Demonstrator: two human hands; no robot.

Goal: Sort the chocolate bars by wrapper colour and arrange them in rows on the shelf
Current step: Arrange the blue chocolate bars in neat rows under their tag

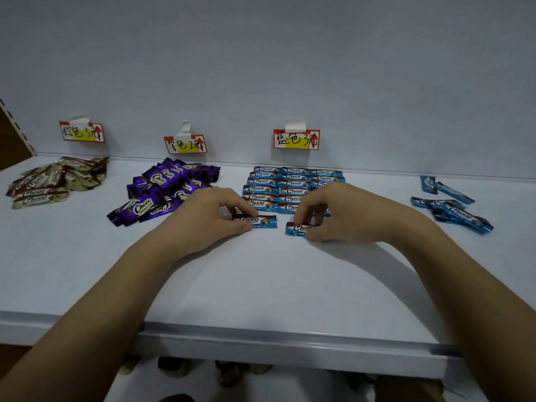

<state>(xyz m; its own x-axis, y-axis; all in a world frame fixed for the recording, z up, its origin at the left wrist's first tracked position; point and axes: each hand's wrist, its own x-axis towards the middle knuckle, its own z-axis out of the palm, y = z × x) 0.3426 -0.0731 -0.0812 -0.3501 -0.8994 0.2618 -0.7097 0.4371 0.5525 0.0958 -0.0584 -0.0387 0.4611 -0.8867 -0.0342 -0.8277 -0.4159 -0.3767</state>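
On the white shelf (261, 280), blue Choco bars lie in neat rows (293, 184) under the blue label (296, 139). My left hand (214, 213) pinches one blue bar (262, 221) at its left end, just in front of the rows. A second blue bar (295, 228) is held at its right end by my right hand (327, 211). Both bars lie flat on the shelf. A loose pile of blue bars (455, 206) sits at the right. Purple bars (168, 190) lie heaped under the middle label, brown and cream bars (55, 181) at the far left.
Three price labels are taped to the back wall; the purple one (185, 144) and the brown one (81, 132) stand over their heaps. The shelf's front edge (275, 340) runs across below my forearms, with dim items on a lower level underneath.
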